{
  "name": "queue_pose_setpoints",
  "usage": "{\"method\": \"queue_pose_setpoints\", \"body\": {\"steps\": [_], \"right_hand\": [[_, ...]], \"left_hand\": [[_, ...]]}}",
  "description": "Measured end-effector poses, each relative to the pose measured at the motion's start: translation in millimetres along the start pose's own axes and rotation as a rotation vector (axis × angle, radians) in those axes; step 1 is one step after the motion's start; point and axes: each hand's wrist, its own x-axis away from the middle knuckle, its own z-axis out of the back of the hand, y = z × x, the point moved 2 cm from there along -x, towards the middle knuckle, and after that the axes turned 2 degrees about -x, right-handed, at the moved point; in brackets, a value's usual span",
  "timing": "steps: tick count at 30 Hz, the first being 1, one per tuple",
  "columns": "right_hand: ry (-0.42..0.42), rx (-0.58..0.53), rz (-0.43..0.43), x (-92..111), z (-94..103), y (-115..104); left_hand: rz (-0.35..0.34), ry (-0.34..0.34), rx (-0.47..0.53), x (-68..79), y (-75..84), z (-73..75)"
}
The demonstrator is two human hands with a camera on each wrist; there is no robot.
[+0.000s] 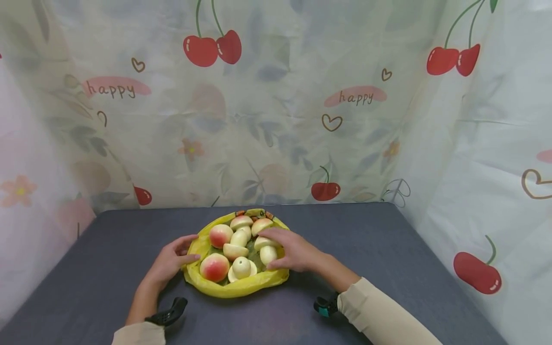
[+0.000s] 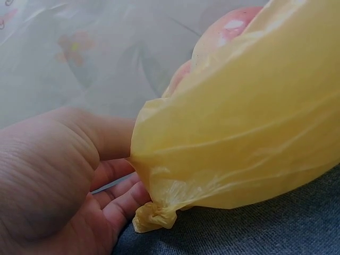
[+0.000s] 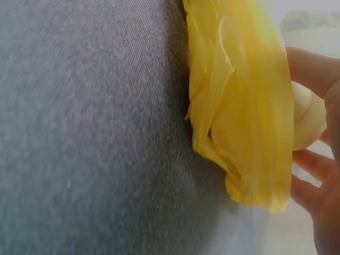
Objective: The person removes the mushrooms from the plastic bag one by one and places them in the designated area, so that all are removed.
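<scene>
A yellow plastic bag (image 1: 235, 289) with its rim folded open holds peaches and mushrooms on the dark table. Two red-and-cream peaches (image 1: 214, 267) lie along its left side. Several pale mushrooms (image 1: 242, 268) fill the middle and right. My left hand (image 1: 170, 263) holds the bag's left edge; in the left wrist view the thumb passes behind the yellow film, close to a knotted corner (image 2: 155, 217). At the right side, my right hand (image 1: 297, 250) grips a mushroom (image 1: 268, 254), with fingers at its cap and thumb by its stem. The bag partly hides these fingertips in the right wrist view.
The dark cloth-covered table (image 1: 345, 235) spreads around the bag. Behind it hangs a pale curtain (image 1: 276, 143) printed with cherries and hearts, continuing along both sides. A black strap (image 1: 169, 312) is on the left wrist, another black device (image 1: 325, 306) on the right.
</scene>
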Motion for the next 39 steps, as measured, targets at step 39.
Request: {"method": "queue_pose_setpoints", "body": {"steps": [39], "right_hand": [[0.429,0.099,-0.199,12.4,31.9,74.5]], "left_hand": [[0.014,-0.006,0.005,3.1,4.9,-0.8]]}}
